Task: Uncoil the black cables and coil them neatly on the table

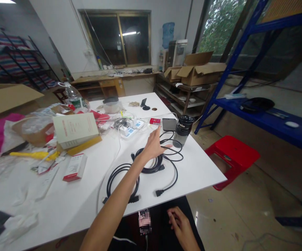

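Left hand (pixel 154 142): wide, seemingly empty.
Right hand (pixel 180 223): curled; cannot tell if empty.
Black cable coil (pixel 152 170): near left hand; reaching step, it seems; gripping needs narrower fingers.

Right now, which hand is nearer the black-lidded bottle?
Left. The left hand is above the table, just left of the bottle; the right hand is below the table edge.

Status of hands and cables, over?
Left hand spread over coiled black cables. Right hand low, off the table. Dark bottle close beside the cables.
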{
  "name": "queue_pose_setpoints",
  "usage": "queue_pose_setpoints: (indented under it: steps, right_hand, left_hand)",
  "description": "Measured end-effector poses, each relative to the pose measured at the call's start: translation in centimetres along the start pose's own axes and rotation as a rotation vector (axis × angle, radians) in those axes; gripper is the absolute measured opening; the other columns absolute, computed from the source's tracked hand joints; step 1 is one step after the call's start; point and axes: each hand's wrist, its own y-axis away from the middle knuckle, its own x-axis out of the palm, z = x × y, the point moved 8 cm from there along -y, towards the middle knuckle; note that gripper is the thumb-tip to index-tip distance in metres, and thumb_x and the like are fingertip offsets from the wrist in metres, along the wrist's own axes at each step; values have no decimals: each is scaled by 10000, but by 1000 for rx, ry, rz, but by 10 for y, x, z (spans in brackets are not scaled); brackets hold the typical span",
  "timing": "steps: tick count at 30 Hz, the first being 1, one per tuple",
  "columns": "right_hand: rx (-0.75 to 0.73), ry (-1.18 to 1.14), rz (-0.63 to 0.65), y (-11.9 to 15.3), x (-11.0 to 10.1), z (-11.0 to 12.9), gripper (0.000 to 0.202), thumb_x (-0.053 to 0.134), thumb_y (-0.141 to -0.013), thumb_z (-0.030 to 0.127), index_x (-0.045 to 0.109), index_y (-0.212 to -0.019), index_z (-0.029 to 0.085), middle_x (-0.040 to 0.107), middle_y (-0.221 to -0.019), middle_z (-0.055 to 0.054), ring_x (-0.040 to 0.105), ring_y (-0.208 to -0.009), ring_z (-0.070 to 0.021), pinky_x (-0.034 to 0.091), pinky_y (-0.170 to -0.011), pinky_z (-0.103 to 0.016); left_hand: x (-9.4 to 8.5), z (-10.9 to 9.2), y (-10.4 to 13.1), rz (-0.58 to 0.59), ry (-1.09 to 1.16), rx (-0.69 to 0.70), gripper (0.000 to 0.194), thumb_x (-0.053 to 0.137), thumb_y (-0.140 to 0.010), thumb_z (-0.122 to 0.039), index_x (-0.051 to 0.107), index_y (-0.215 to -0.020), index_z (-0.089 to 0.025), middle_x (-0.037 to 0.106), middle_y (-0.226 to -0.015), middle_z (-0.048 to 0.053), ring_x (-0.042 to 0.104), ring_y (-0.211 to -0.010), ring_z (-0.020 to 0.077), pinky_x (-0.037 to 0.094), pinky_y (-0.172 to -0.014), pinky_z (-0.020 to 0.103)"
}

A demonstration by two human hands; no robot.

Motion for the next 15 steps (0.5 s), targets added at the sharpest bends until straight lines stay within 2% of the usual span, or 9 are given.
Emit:
queue_pose_setpoints:
  steps: [1,2,4,6,8,11,13,15]
  right_hand:
    - [-15,25,-1,1,1,2,533,579,-1000,699,769,-1003,202,698,-960,-82,707,-750,-210,568,-626,-294]
    - [-31,46,-6,1,1,5,529,578,-1004,693,775,-990,203,704,-951,-82,709,-749,-209,568,-639,-294]
    - [-53,61,-26,2,1,12,528,584,-1001,694,780,-965,205,714,-939,-81,710,-740,-205,568,-652,-293]
    - [-53,38,-50,3,-1,18,535,596,-988,707,777,-970,203,717,-910,-75,705,-712,-201,566,-629,-286]
    - [-42,-2,-77,4,-3,24,534,620,-974,710,771,-1013,199,718,-866,-65,706,-691,-202,573,-613,-283]
    - [-50,-54,-132,10,-10,36,498,664,-970,666,756,-1088,191,741,-877,-71,729,-709,-212,612,-649,-302]
    - [-101,-65,-188,15,-17,54,437,711,-969,591,730,-1143,191,755,-919,-80,749,-753,-218,630,-680,-307]
    - [-189,-64,-279,23,-27,82,411,778,-946,494,680,-1219,203,755,-943,-76,752,-773,-210,629,-674,-291]
  left_hand:
    - [3,5,-14,58,43,-22,804,898,-762,-443,597,-1438,-132,677,-1342,214,598,-1302,411,475,-1094,548]
    - [6,8,-25,105,92,-42,642,885,-763,-454,688,-1276,-123,735,-1124,159,673,-1106,367,530,-972,491]
    - [12,7,-37,170,160,-40,397,841,-793,-491,728,-941,-140,670,-799,47,638,-789,245,517,-749,361]
    - [13,-2,-38,183,240,-32,394,793,-836,-530,653,-772,-168,560,-700,-11,531,-680,164,430,-641,282]
    - [9,-17,-31,163,326,-32,425,743,-884,-576,609,-791,-183,485,-701,-38,463,-650,127,375,-596,252]
    - [-3,-46,-11,125,457,-46,435,706,-923,-620,590,-897,-201,431,-737,-56,413,-613,101,367,-568,236]
    - [-13,-63,4,83,633,-84,417,750,-914,-593,599,-940,-206,403,-731,-74,354,-569,78,363,-561,225]
    - [-20,-73,18,14,846,-145,387,819,-883,-523,607,-964,-209,358,-694,-101,284,-531,59,356,-558,213]
